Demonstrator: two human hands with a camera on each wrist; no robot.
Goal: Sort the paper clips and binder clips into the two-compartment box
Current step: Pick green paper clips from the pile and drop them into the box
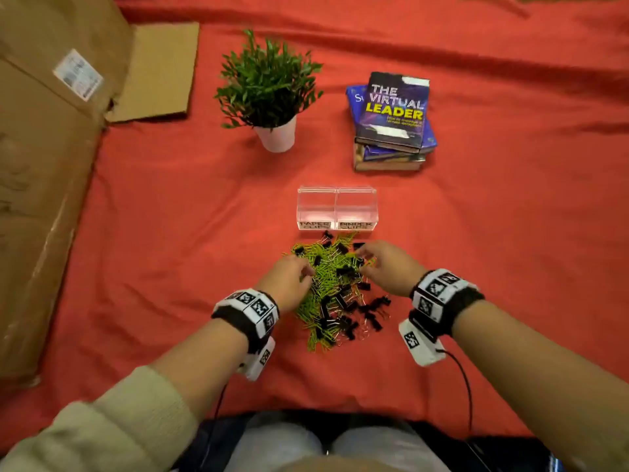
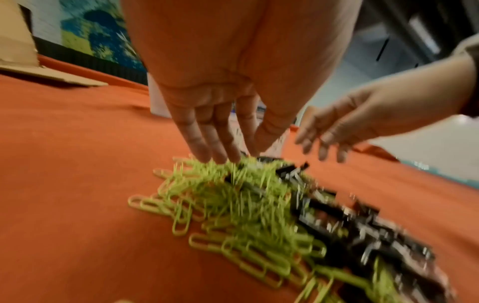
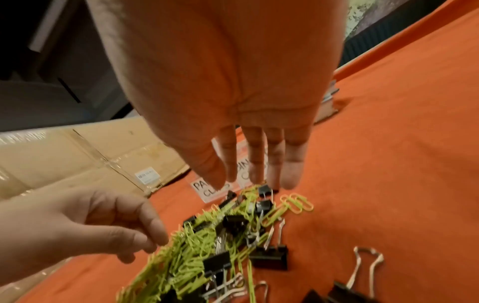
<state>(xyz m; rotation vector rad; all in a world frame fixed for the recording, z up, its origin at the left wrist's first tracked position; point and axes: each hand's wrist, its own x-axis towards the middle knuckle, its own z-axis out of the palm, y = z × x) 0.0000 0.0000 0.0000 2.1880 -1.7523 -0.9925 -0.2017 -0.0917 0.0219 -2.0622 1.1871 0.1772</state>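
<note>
Head view: mixed clip pile [image 1: 332, 287] under both hands' loose, empty fingers [image 1: 306, 272].

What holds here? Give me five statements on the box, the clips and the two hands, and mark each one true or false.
1. Both compartments of the clear box look empty. True.
2. The paper clips are blue. False: they are yellow-green.
3. The binder clips are black and lie mixed with the paper clips in one pile. True.
4. The right hand grips a book. False: it reaches over the pile with straight fingers; the stack of books lies beyond the box.
5. The left hand rests inside the box. False: it is at the pile's left edge.
</note>
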